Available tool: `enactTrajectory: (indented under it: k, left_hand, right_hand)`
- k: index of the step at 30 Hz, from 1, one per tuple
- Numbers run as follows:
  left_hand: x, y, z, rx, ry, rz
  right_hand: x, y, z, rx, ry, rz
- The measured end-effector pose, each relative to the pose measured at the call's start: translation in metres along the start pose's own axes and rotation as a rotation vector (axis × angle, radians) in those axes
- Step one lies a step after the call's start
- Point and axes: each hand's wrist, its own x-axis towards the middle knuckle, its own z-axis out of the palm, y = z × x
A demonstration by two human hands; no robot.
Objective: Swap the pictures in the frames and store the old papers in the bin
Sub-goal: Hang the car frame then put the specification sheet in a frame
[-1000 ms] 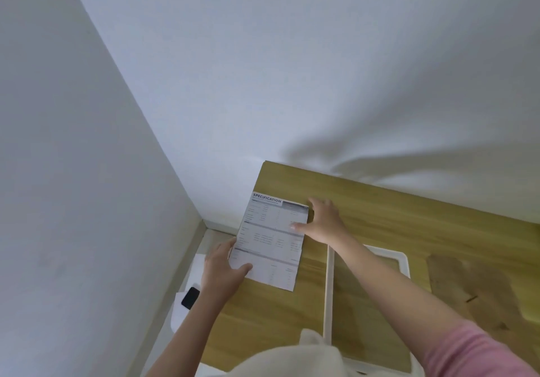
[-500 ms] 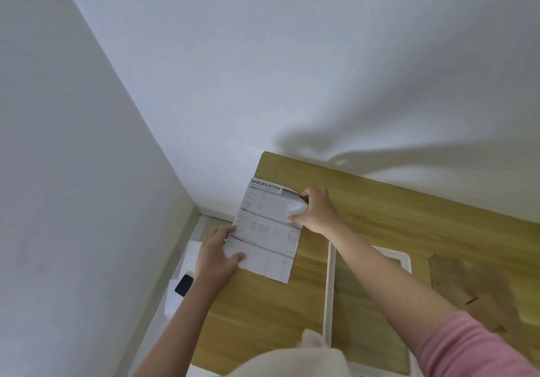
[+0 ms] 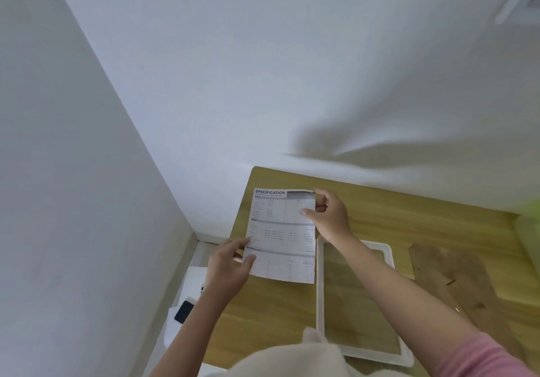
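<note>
A white printed sheet headed SPECIFICATION is held just above the far left corner of the wooden table. My left hand pinches its lower left edge. My right hand pinches its upper right edge, thumb on top. An empty white picture frame lies flat to the right of the sheet, under my right forearm. A brown backing board lies further right.
White walls meet in a corner behind the table. On the floor to the left of the table lie white papers and a dark phone-like object. A cream cloth fills the bottom middle.
My right hand went from lying on the sheet's top right corner to pinching it. The sheet has come up off the table between both hands and straightened.
</note>
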Motion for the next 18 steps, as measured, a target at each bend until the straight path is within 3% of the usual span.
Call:
enactTrajectory:
  k: [8,18]
  left_hand:
    - [-0.042,0.024,0.053,-0.095,-0.173,-0.001]
    - [-0.089,0.029,0.106,0.02,-0.374,0.027]
  right_hand:
    - [-0.036,0.038,-0.064,0.026,0.195,0.01]
    - [-0.082,0.099,-0.105,-0.093,0.226,0.104]
